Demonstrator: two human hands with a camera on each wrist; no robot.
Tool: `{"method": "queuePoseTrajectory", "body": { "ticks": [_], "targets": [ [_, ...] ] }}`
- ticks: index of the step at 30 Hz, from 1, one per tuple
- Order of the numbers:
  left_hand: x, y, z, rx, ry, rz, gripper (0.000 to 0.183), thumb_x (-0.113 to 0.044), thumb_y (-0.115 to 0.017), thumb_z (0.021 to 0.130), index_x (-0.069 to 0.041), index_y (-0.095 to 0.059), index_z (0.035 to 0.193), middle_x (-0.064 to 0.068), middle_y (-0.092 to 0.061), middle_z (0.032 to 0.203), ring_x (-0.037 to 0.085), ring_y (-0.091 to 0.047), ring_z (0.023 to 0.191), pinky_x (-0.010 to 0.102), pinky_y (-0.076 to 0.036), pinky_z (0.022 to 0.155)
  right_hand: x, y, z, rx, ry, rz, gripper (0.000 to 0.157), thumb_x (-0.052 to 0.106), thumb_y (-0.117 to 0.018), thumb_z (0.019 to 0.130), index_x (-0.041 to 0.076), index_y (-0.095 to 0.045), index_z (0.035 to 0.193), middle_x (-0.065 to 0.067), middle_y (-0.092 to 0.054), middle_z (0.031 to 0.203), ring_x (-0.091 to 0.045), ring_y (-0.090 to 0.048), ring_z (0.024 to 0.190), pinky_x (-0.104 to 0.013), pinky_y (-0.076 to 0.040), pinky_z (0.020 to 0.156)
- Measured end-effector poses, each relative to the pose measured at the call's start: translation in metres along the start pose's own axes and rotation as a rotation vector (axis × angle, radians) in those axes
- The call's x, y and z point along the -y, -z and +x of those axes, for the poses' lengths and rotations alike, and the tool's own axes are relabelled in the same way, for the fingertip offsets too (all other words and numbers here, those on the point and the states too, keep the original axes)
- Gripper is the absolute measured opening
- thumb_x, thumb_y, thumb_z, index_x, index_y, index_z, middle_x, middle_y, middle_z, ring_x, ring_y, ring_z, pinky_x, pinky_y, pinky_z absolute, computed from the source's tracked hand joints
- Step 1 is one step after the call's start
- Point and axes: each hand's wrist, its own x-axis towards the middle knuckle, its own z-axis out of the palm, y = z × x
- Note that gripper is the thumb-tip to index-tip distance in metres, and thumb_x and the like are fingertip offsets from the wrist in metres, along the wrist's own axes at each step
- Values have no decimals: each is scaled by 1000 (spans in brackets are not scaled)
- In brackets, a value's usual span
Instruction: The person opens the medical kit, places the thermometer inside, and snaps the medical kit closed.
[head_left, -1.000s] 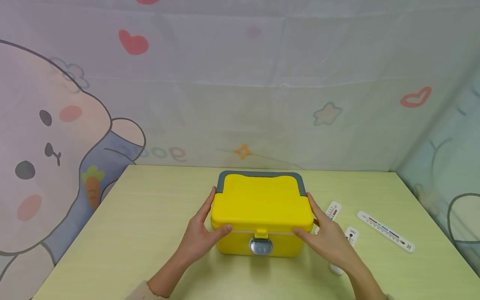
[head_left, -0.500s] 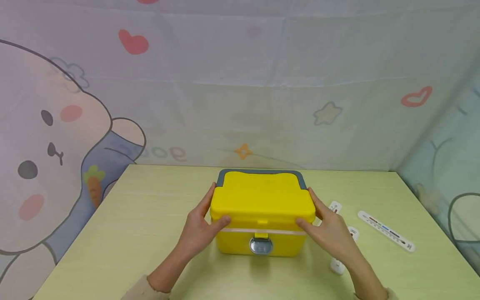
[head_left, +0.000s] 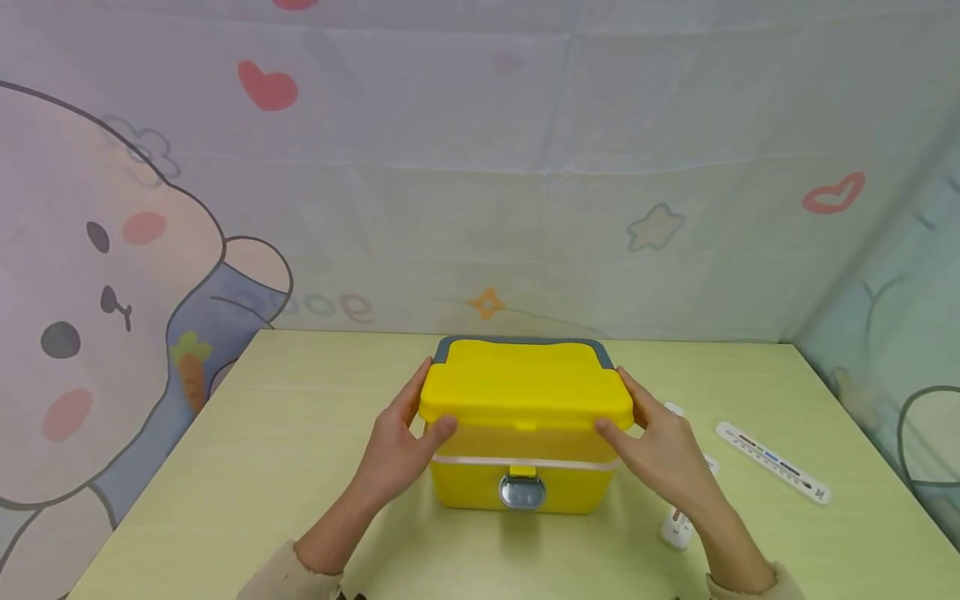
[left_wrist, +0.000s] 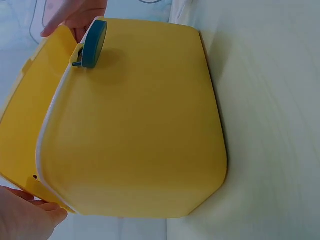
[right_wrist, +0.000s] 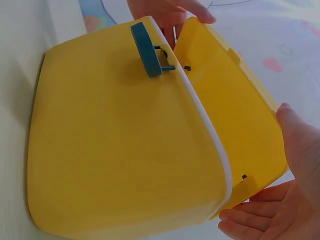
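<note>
A cartoon-print backdrop (head_left: 450, 125) hangs behind a pale wood-grain table (head_left: 315, 417), where a yellow storage box (head_left: 468, 492) stands upright near the middle, its lid (head_left: 525, 387) partly raised. The left hand (head_left: 397, 454) and right hand (head_left: 663, 462) grip the lid's 2 sides, thumbs spread from fingers, thumbs at the front edge. Rightward lie 3 white thermometers (head_left: 772, 462), 2 partly hidden by the right hand.

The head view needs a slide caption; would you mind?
Both hands hold the lid of the yellow box partly open.
</note>
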Motion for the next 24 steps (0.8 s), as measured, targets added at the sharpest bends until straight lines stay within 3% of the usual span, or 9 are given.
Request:
{"method": "queuePoseTrajectory", "body": {
  "ticks": [8,15,24],
  "targets": [
    [-4,6,4,16,-62,-17,72,-26,-63,88,-15,-24,147,5,-33,147,21,-30,136,43,-25,110,3,9,5,25,27,-26,75,49,-53,89,11,-24,147,-18,-45,137,-38,-49,118,-51,-44,94],
    [-7,12,10,46,-106,5,72,-23,-64,87,-10,-25,146,7,-35,145,23,-34,133,44,-26,110,-2,16,6,80,92,-28,77,40,-59,88,15,-18,148,-16,-48,135,-37,-49,120,-53,-42,95],
    [-11,21,18,102,-118,77,81,-27,-70,82,-12,-23,147,7,-40,142,24,-34,133,47,-26,110,-10,22,17,32,190,-61,73,35,-61,88,15,-24,147,-15,-49,135,-38,-54,113,-49,-47,91]
  ]
}}
